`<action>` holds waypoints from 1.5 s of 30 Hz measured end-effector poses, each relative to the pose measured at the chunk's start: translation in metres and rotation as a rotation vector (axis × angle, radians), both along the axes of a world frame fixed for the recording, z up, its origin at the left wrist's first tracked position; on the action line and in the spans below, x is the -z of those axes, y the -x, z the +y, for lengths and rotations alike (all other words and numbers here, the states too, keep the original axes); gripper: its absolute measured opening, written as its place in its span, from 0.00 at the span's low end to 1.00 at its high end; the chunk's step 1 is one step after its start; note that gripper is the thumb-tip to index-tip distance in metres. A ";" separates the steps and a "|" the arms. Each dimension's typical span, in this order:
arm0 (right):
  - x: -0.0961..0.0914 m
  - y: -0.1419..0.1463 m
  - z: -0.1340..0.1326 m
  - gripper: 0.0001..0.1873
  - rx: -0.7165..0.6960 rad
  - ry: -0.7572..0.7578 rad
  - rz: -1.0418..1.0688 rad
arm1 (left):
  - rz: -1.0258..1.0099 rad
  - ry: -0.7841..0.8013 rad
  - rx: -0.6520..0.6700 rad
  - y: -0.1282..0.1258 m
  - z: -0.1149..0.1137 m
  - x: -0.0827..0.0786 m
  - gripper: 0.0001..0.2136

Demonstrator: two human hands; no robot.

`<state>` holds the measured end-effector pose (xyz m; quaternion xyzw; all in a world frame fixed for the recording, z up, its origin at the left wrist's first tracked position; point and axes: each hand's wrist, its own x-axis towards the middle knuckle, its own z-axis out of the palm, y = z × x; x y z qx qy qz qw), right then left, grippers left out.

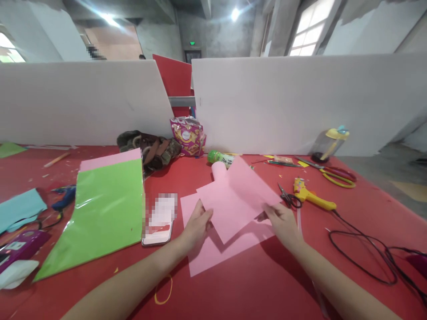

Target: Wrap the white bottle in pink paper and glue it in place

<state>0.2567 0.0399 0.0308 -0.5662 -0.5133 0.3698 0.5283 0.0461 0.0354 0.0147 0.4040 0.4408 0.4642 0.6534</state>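
Note:
A pink paper sheet (235,202) is held up between both hands, tilted over the table. My left hand (199,224) pinches its lower left edge, and my right hand (282,222) grips its right side. Beneath it a larger pink sheet (213,255) lies flat on the red table. The far end of some pink paper curls into a roll (219,171) behind the held sheet; where it joins is hidden. Just right of my right hand lie small black-handled scissors (290,198) and a yellow glue gun (312,195).
Left of the pink paper are a phone (158,222) and a pack of green sheets (110,200). A green-capped bottle (215,157), a snack bag (189,137) and a camouflage bundle (150,149) stand along the white partition (267,102). A black cord (360,238) loops at right, below larger scissors (336,174).

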 end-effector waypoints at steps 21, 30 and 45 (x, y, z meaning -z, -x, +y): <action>0.006 0.004 -0.016 0.20 -0.800 -0.634 -1.079 | -0.226 0.108 0.097 -0.008 -0.008 -0.002 0.17; 0.014 0.009 -0.019 0.31 -0.535 -0.321 -0.674 | -0.202 0.006 0.144 -0.008 -0.007 0.002 0.21; 0.002 0.038 -0.031 0.32 -0.398 0.332 0.071 | 0.152 -0.122 0.276 -0.004 -0.013 0.007 0.18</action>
